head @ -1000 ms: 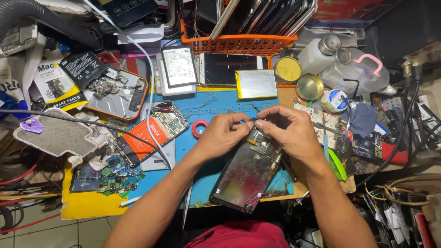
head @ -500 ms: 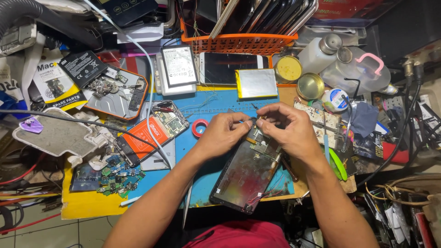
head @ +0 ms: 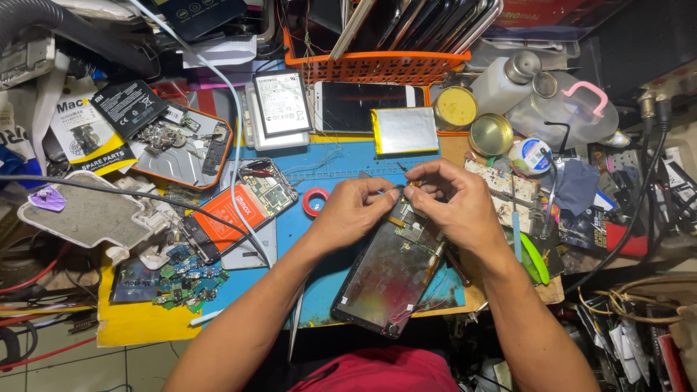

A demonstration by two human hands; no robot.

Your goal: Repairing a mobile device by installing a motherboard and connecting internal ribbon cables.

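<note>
Right now, by part:
Left hand [head: 356,207]: fingers curled, fingertips pinched together at the top end of the opened phone, touching its exposed board; what they pinch is too small to tell
Right hand [head: 454,203]: bent over the same top end, thumb and forefinger closed on something thin and dark; its kind cannot be told
Opened phone [head: 388,279]: lies tilted on the blue work mat [head: 327,170], lower end at the mat's near edge, upper end under both hands; back cover off, green circuit board showing near the top
Red tape ring [head: 315,201]: flat on the mat, just beside the left hand
Second open phone [head: 239,207]: near the mat's left edge, orange battery showing, a white cable lying across it
Silver battery pack [head: 405,131]: at the mat's far edge
Orange basket [head: 377,69]: beyond the far edge, holding upright phones and panels
Round tins [head: 472,120]: two, beside the far right corner of the mat
</note>
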